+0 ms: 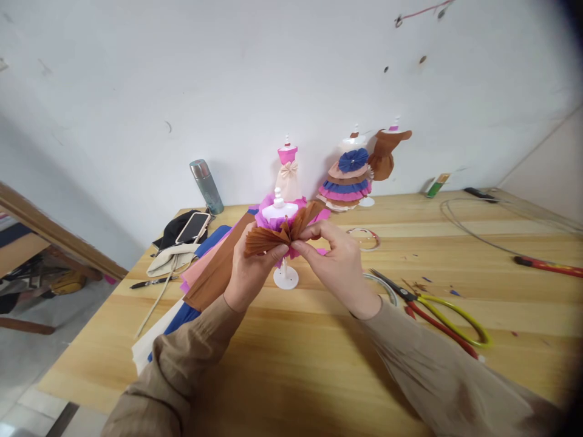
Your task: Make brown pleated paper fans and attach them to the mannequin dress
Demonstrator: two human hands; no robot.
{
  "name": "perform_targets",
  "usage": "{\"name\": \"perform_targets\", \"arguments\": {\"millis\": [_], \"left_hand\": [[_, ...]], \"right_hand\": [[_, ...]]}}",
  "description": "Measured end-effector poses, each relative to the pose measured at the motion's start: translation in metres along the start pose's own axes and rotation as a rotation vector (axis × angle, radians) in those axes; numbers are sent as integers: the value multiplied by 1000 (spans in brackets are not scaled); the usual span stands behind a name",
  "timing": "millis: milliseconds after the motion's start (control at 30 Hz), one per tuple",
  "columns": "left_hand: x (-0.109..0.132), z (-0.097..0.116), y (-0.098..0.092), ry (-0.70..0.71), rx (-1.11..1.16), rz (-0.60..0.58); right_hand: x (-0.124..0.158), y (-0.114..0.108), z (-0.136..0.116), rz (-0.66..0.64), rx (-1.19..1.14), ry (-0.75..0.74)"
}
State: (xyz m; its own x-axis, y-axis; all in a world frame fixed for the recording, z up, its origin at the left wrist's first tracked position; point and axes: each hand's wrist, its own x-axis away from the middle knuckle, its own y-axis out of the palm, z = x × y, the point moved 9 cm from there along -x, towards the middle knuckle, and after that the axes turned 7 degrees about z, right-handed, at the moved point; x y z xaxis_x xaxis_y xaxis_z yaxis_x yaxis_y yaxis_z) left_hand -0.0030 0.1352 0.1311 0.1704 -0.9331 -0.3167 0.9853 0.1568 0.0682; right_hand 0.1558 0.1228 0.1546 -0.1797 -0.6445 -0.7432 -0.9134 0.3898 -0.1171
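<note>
A pleated brown crepe paper bow [266,240] is pinched at its middle between my two hands. My left hand [251,267] is closed on its left half, thumb near the centre. With thumb and forefinger, my right hand [334,255] grips the bow just right of the centre. Right behind the bow stands a small white mannequin [279,209] dressed in purple-pink paper, its round base [286,278] on the table. The bow hides part of the mannequin's dress; whether they touch, I cannot tell.
Coloured paper sheets [218,267] lie left, near a phone [193,227], pen [152,282] and thermos [207,185]. Dressed mannequins [288,170] stand along the wall. Scissors [428,303], pliers [546,265], a wire coil [364,238] and a glue stick [438,185] lie or stand right.
</note>
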Motion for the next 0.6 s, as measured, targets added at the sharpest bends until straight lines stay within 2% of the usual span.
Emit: {"name": "perform_targets", "arguments": {"millis": [167, 300, 600], "left_hand": [[0, -2, -1, 40, -87, -18], [1, -6, 1, 26, -130, -61], [2, 0, -2, 15, -156, -15]], "right_hand": [[5, 1, -12, -12, 19, -149], [7, 1, -13, -18, 69, -202], [9, 6, -23, 17, 207, -319]]}}
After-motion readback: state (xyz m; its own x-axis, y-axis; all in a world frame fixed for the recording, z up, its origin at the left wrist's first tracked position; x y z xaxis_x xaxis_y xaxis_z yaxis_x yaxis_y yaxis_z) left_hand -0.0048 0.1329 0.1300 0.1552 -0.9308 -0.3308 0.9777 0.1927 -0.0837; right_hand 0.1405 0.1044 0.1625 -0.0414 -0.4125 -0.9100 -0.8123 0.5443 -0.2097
